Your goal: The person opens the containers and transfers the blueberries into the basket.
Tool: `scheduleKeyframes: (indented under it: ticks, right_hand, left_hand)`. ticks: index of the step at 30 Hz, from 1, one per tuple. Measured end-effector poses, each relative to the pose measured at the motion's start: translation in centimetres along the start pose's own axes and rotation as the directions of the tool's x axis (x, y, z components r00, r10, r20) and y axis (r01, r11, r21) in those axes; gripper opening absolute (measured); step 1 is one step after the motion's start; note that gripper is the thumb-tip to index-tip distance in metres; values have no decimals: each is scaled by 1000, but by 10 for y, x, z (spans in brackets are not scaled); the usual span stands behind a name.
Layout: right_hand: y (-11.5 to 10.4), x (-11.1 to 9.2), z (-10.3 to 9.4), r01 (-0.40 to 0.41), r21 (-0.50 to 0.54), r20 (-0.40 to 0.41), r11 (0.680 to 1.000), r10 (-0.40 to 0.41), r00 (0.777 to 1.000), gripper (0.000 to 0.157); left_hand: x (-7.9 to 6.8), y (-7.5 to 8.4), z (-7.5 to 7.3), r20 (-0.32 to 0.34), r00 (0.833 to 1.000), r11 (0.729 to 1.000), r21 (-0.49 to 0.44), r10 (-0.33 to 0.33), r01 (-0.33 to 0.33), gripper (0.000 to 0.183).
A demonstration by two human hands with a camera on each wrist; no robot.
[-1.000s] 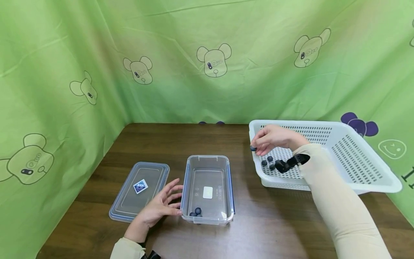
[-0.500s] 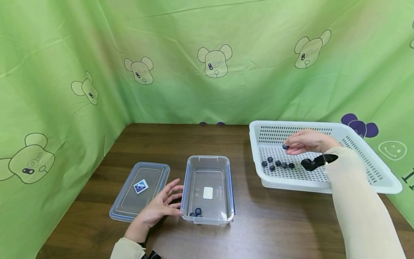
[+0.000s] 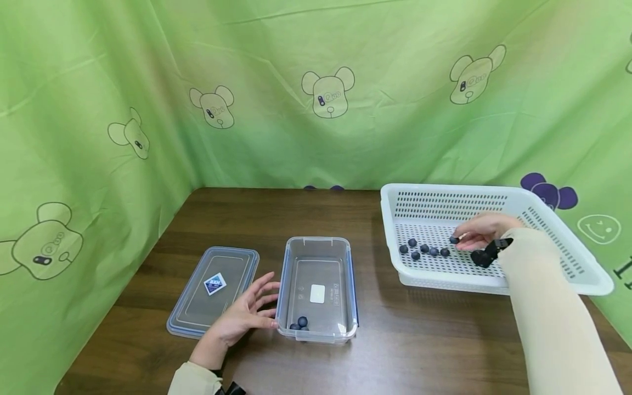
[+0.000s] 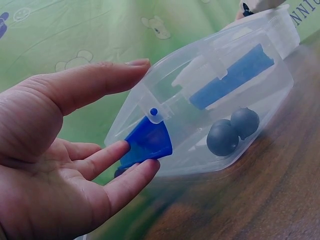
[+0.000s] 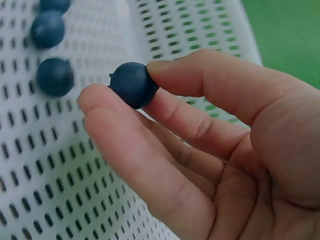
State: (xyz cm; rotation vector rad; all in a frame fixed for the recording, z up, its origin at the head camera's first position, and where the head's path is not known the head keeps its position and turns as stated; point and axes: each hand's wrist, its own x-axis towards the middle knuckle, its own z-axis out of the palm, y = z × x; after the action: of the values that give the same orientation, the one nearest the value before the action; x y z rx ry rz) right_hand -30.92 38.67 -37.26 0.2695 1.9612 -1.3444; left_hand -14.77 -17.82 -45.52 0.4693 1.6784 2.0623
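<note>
My right hand (image 3: 486, 230) is low inside the white slotted basket (image 3: 444, 282), pinching a blueberry (image 5: 133, 85) between thumb and fingers. Several other blueberries (image 3: 424, 249) lie on the basket floor to its left. At the left side of a clear plastic box (image 3: 316, 263), my left hand (image 3: 242, 315) touches the wall with relaxed, spread fingers. In the left wrist view its thumb is at the box's rim and two fingertips are on a blue side clip (image 4: 150, 140). A few blueberries (image 3: 302, 321) lie in the box's near left corner.
A clear lid (image 3: 197, 307) with a blue edge lies flat on the wooden table (image 3: 276, 214), left of the box. Behind the table hangs a green curtain (image 3: 266, 137) printed with bear heads.
My right hand has moved right and then down toward the basket floor, the blueberry still in its fingers. Two berries it covered earlier now show. The left hand and box stay put.
</note>
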Motion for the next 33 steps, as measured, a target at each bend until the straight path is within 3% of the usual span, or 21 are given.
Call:
scheduleKeyframes:
  ticks: [5, 11, 21, 28, 33]
  right_hand:
    - [5, 7, 5, -67, -64, -23, 996, 66, 998, 11]
    - [5, 9, 10, -91, -172, -19, 981, 89, 996, 18]
    - [4, 9, 8, -80, -196, -22, 977, 77, 997, 22]
    - [0, 6, 7, -62, -140, -40, 988, 57, 998, 18]
    - [-9, -2, 8, 48, -18, 14, 999, -48, 999, 15]
  left_hand:
    - [0, 0, 0, -3, 1000, 1000, 4, 0, 0, 109]
    - [-1, 0, 0, -6, 1000, 1000, 18, 0, 0, 109]
    - [0, 1, 0, -12, 1000, 1000, 27, -6, 6, 110]
    - [0, 1, 0, -9, 1000, 1000, 29, -2, 2, 110]
    - [0, 0, 0, -10, 1000, 1000, 28, -7, 7, 110]
